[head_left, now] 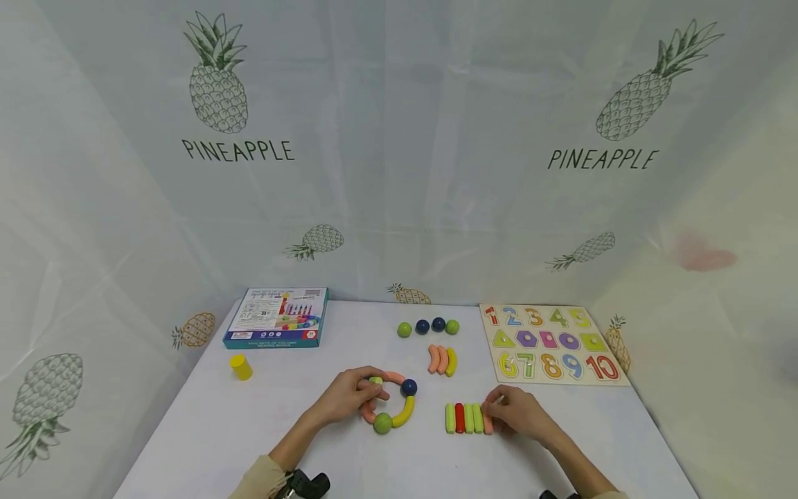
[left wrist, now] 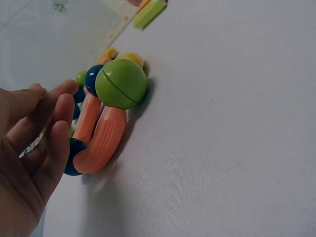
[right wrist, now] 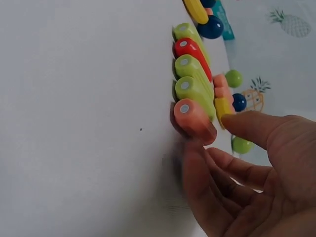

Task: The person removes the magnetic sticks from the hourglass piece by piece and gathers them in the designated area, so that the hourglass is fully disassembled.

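Hanging behind and on both sides of the white tabletop, a pale, creased sheet printed with pineapples and the word PINEAPPLE walls in the room. In the far left corner of the surface lies a flat cardboard box with a printed top and teal edges; nearer is a short yellow cylinder.

Further right, the left hand reaches over the left side of a ring of coral and yellow curved pieces with navy and green balls. Its fingers are bent, a pale green piece showing at their tips; I cannot tell whether they grip it. Beyond the ring, four green and navy balls make a line, with two coral curved pieces and a yellow one in front.

To the right, lime and red bars lie side by side on the white surface. A coral piece ends that row, beside the right hand, whose fingers are loosely bent with the thumb apart. At far right rests a pale board with coloured numbers and shapes, the sheet rising behind it.
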{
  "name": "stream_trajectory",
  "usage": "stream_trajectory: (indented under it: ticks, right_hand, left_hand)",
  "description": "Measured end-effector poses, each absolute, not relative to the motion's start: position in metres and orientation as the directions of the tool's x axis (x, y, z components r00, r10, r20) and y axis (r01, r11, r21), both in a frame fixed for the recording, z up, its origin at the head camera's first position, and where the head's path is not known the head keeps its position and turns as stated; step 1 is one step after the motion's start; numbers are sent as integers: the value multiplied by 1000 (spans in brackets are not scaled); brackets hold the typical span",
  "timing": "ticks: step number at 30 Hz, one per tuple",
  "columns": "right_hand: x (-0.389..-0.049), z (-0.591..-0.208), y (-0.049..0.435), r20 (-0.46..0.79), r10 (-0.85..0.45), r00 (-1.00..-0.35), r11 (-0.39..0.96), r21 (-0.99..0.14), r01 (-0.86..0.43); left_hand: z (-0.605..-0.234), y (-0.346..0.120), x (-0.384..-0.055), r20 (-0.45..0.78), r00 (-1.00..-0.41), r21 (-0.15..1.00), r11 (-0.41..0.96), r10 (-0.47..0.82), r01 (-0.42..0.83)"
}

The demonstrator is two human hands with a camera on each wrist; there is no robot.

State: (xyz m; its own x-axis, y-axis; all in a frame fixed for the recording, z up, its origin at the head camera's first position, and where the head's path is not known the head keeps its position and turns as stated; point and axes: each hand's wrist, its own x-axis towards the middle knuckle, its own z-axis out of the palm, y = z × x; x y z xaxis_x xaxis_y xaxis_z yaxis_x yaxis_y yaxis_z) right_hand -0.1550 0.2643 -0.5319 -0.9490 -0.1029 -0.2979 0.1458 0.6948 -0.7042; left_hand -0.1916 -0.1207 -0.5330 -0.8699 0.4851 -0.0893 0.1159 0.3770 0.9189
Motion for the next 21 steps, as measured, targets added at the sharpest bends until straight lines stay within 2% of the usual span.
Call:
stream_trajectory:
  ticks: [5, 9, 15, 21]
  right_hand:
    - [-165, -526, 248, -191, -61, -980, 730, -678, 87]
    - [-173, -521, 221, -124, -181, -976, 706, -707, -41]
    - [-180, -518, 155, -60, -395, -917, 596, -776, -206]
    - [-181, -526, 94, 38, -418, -907, 530, -801, -278]
  left_hand:
    - [-534, -120, -191, -86, -880, 913, 390, 467, 118]
    - [-534, -121, -191, -65, -896, 903, 409, 439, 135]
    - [-536, -122, -193, -26, -922, 872, 460, 386, 168]
    - [-536, -123, -193, 27, -942, 861, 471, 334, 192]
